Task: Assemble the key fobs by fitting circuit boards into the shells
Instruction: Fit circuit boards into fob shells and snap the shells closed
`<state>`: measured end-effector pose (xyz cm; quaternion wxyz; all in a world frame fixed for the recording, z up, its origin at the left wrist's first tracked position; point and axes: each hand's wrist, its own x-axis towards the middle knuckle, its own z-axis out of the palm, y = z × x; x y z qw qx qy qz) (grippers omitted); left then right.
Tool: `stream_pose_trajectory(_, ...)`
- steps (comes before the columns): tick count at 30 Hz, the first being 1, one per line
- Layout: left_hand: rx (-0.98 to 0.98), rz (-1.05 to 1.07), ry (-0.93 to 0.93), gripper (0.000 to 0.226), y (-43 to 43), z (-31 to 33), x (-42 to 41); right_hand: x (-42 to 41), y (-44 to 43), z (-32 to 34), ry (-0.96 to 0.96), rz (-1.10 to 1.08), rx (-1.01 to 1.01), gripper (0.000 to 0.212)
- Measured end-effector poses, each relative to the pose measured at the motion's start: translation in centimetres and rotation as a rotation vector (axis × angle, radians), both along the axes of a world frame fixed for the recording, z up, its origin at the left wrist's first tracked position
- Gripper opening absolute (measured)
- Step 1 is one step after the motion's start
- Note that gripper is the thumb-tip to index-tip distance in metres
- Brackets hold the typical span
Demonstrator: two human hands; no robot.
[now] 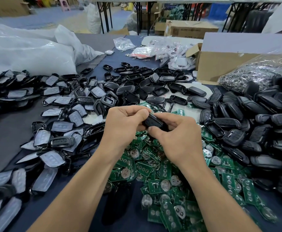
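Both my hands hold one black key fob shell (153, 122) above the table's middle. My left hand (125, 124) grips its left end with curled fingers. My right hand (175, 136) pinches its right end, thumb underneath. Whether a board sits inside the shell is hidden. Below my hands lies a heap of green circuit boards (163, 178) with round metal battery clips. Black front shells with clear rubber button pads (59, 126) are spread on the left. Black back shells (247, 124) are piled on the right, and empty shell halves (137, 87) lie beyond my hands.
Large white plastic bags (28, 51) fill the back left. An open cardboard box (224, 64) and a bag of metal key rings (254, 74) stand at the back right. Small clear packets (145, 49) lie farther back. The dark table cloth (6, 136) shows at left.
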<state>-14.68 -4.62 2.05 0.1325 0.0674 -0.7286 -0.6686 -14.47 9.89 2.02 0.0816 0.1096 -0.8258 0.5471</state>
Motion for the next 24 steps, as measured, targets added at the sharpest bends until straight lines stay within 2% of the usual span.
stream_pose_trajectory(6,-0.002,-0.038,-0.048,0.027,0.0,-0.1,0.1,-0.1,0.2,-0.3,0.026,-0.003,0.008,0.047)
stream_pose_trajectory(12,0.15,-0.029,-0.095,0.026,0.1,0.1,0.1,-0.2,0.2,-1.1,0.092,-0.038,0.062,0.051)
stream_pose_trajectory(16,0.207,-0.017,-0.084,0.029,-0.1,0.2,0.0,-0.9,0.3,-1.5,-0.024,-0.055,-0.168,0.023)
stream_pose_trajectory(19,0.198,-0.055,-0.031,0.031,-0.2,0.2,0.0,-1.4,0.6,-1.6,-0.158,-0.012,-0.348,0.024)
stream_pose_trajectory(24,0.219,-0.129,-0.016,0.016,-0.2,0.1,0.1,-1.7,1.0,-1.6,-0.165,0.004,-0.462,0.032)
